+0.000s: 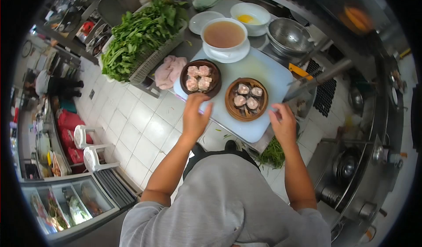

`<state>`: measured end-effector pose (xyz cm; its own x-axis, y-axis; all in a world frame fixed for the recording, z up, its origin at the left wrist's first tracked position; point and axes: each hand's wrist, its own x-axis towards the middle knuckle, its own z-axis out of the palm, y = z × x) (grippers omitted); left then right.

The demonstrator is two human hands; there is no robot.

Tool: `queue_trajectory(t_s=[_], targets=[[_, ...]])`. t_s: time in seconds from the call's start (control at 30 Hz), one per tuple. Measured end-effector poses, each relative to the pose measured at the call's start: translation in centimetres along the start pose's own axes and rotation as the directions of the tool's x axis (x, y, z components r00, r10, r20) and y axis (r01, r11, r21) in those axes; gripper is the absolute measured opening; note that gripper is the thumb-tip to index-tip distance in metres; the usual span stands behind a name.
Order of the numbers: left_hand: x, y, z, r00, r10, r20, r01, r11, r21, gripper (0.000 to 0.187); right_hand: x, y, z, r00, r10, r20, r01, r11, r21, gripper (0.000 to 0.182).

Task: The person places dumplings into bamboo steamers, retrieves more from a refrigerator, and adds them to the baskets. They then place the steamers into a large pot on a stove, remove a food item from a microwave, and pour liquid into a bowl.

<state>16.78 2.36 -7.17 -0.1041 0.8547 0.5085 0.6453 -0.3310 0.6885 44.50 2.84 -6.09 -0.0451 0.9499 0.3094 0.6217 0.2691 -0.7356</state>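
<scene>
Two round bamboo steamer baskets stand on a pale cutting board (252, 130) in front of me. In the left, darker steamer basket (216, 88) sit several pinkish dumplings (198, 78). The right, lighter steamer basket (228, 106) holds several smaller whitish dumplings (247, 96) on a dark lining. My left hand (196, 117) is open, fingers curved, with its fingertips right at the near rim of the left basket. Beside the right basket, over the board's right edge, my right hand (283, 122) is open with bent fingers and nothing visible in them.
Behind the baskets are a bowl of brown liquid (224, 34), a bowl with yellow egg (250, 16) and metal bowls (290, 34). A crate of leafy greens (145, 40) and a pink cloth (170, 72) lie left. White stools (94, 155) stand on the tiled floor, a person (55, 83) farther off.
</scene>
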Motion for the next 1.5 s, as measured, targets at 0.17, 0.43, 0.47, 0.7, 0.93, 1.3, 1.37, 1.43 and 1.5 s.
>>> queue_trajectory(t_s=[0.17,0.43,0.47,0.7,0.93,1.3,1.37,1.43,1.5], targets=[[-1.1,-7.6,-2.7,0.847,-0.508,-0.156,0.493,0.861,-0.124,0.035,-1.4,-0.6,0.3,0.949,0.033,0.314,-0.022,0.999,-0.037,0.040],[2.3,-9.0,-0.8,0.616,-0.783,0.090,0.733,0.527,-0.429,0.049,-3.0,-2.3,3.9,0.954,0.017,0.298,0.079,0.948,-0.309,0.039],[2.8,-9.6,-1.3,0.640,-0.764,0.080,0.707,0.544,-0.452,0.049,-3.1,-2.6,4.3,0.959,0.061,0.277,0.033,0.946,-0.321,0.037],[5.5,-12.5,-2.2,0.753,-0.637,0.166,0.658,0.727,-0.197,0.040,-5.1,-3.5,3.7,0.972,0.124,0.200,-0.041,0.926,-0.376,0.033],[5.3,-11.9,-3.1,0.691,-0.634,0.346,0.699,0.709,-0.097,0.040,-12.6,-4.5,-2.2,0.989,0.135,0.062,-0.117,0.966,-0.229,0.029],[-0.9,-0.9,-5.1,0.720,-0.548,0.425,0.587,0.808,0.049,0.031,-24.7,-0.3,-15.6,0.930,0.367,-0.023,-0.363,0.906,-0.216,0.031],[-2.5,3.2,-3.6,0.722,-0.533,0.441,0.550,0.829,0.102,0.031,-27.6,1.2,-19.9,0.890,0.453,0.043,-0.404,0.830,-0.386,0.045],[-4.4,8.1,-1.5,0.686,-0.503,0.525,0.556,0.828,0.067,0.032,-29.7,6.2,-23.3,0.935,0.355,-0.007,-0.336,0.877,-0.344,0.037],[-6.5,12.1,1.9,0.677,-0.448,0.584,0.512,0.857,0.064,0.034,-33.3,10.7,-27.1,0.950,0.306,-0.060,-0.310,0.904,-0.293,0.031]])
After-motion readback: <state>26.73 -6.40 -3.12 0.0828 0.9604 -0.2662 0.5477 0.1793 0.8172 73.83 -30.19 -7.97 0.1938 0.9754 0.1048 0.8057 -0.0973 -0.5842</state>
